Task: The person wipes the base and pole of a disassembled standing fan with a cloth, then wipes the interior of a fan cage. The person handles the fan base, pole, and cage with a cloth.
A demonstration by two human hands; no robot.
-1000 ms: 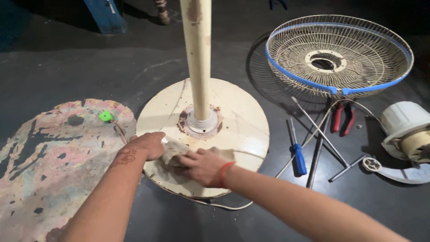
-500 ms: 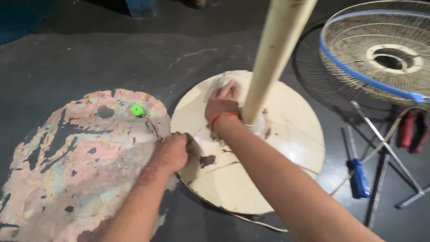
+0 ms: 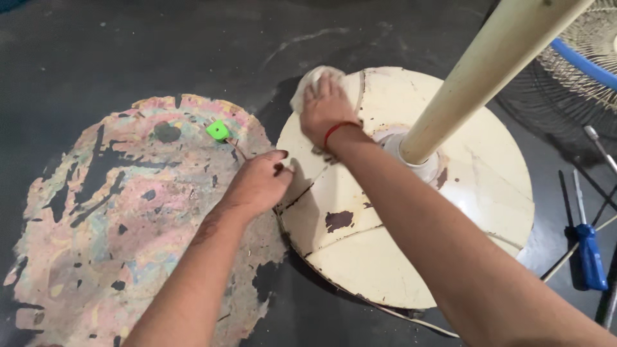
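A round cream fan base (image 3: 469, 193), chipped and stained, lies on the dark floor with a cream pole (image 3: 488, 71) rising from its middle. My right hand (image 3: 324, 109), with a red band at the wrist, presses a whitish cloth (image 3: 308, 80) on the base's far left rim. My left hand (image 3: 260, 180) grips the base's left edge, fingers curled over the rim.
A patch of worn, multicoloured paint (image 3: 128, 212) covers the floor to the left, with a small green piece (image 3: 218, 130) on it. A blue-handled screwdriver (image 3: 588, 250) and thin metal rods lie at the right. A wire fan guard with a blue rim (image 3: 588, 64) sits at the top right.
My right hand has slid the cloth from the base's near side around to its far left rim. My left hand stayed on the left edge. The view has moved closer.
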